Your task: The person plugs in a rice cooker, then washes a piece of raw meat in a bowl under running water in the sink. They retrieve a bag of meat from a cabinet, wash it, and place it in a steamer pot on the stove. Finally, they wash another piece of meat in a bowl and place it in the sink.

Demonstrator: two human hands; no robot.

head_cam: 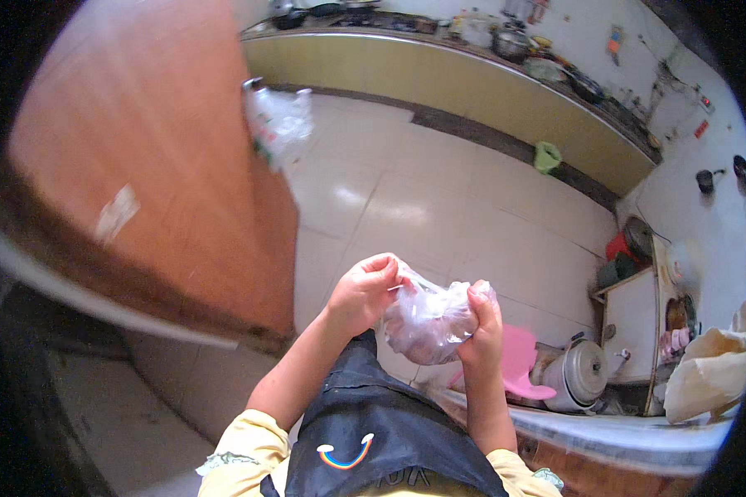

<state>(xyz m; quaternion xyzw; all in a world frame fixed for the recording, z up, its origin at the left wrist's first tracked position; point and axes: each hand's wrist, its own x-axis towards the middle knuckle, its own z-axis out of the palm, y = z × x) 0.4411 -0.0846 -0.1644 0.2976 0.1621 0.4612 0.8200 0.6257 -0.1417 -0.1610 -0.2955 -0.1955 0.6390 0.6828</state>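
Observation:
A clear plastic bag [432, 329] with something pinkish-brown inside is held up in front of my dark apron. My left hand [365, 292] pinches and stretches the bag's upper edge between thumb and fingers. On the other side, my right hand [483, 323] grips the bunched plastic, thumb on top. The bag's contents show only blurrily through the film, so I cannot tell what they are.
A wooden door [224, 217] stands at the left, a plastic bag [281, 124] hanging from its handle. Beyond the tiled floor runs a long kitchen counter [447, 53]. At the right are a pink plastic stool [519, 363], a lidded metal pot [585, 373] and a white cabinet [631, 329].

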